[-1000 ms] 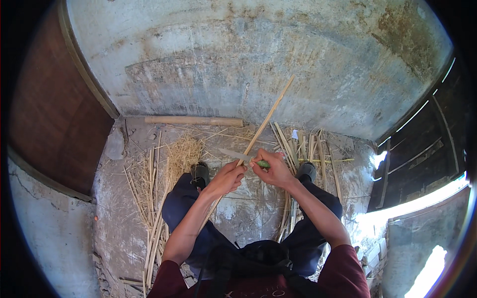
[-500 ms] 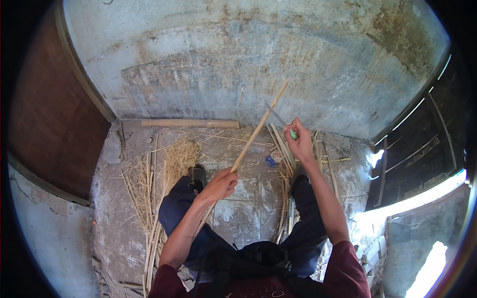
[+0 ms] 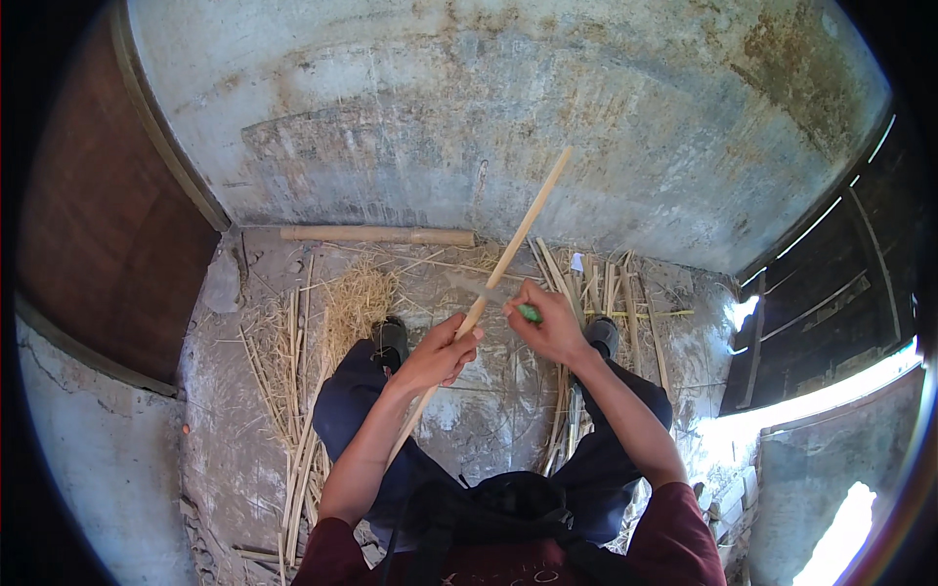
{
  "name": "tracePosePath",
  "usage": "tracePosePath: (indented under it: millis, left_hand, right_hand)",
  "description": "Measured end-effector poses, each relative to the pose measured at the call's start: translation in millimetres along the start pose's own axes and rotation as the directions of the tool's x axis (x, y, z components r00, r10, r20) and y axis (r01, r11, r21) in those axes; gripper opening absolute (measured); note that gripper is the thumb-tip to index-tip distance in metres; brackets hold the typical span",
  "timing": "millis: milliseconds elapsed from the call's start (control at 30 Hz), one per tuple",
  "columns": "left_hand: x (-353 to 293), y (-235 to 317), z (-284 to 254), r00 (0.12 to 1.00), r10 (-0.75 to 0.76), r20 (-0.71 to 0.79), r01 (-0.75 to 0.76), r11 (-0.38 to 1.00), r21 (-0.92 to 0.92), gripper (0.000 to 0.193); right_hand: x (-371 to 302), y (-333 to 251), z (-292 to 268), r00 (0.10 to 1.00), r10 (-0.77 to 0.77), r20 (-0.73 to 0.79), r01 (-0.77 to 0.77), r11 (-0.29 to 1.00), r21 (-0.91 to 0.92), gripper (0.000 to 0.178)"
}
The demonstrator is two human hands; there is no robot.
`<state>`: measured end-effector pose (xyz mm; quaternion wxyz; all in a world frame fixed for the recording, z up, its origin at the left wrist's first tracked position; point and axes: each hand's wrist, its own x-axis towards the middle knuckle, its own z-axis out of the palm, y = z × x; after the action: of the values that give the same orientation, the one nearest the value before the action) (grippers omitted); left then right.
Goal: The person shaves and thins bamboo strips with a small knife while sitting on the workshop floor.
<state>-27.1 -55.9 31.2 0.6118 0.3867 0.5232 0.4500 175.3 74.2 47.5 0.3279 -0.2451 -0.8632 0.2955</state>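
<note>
A long, pale bamboo strip [image 3: 528, 217] slants up and away to the right, its lower end running back along my left forearm. My left hand [image 3: 438, 355] is closed around it below its middle. In my right hand [image 3: 547, 323] is a knife [image 3: 467, 284] with a green handle, gripped in closed fingers. Its blade lies across the strip, just beyond my left hand, with the tip pointing left. The blade is slightly blurred, and whether it cuts into the strip I cannot tell.
Curly bamboo shavings [image 3: 363, 305] are heaped by my left shoe [image 3: 391, 342]. Split strips [image 3: 293, 352] lie at the left, and more strips [image 3: 562, 278] lie near my right shoe [image 3: 603, 337]. A thick bamboo pole [image 3: 376, 234] rests along the foot of the stained wall [image 3: 469, 127].
My right hand has come down and left along the strip, bringing the knife blade close to my left hand. My left hand stays closed on the strip, nearly in place.
</note>
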Motion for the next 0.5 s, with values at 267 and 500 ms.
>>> tracePosePath:
  millis: [267, 500]
  left_hand:
    - [0, -2, 7, 0.998, 0.050, -0.029, -0.050, 0.999, 0.002, 0.030]
    - [9, -24, 6, 0.870, 0.435, -0.234, -0.310, 0.850, 0.426, 0.031]
  right_hand:
    - [-2, -4, 12, 0.990, -0.139, 0.006, 0.139, 0.990, 0.009, 0.021]
    - [-6, -3, 17, 0.994, -0.097, 0.041, 0.097, 0.995, 0.018, 0.020]
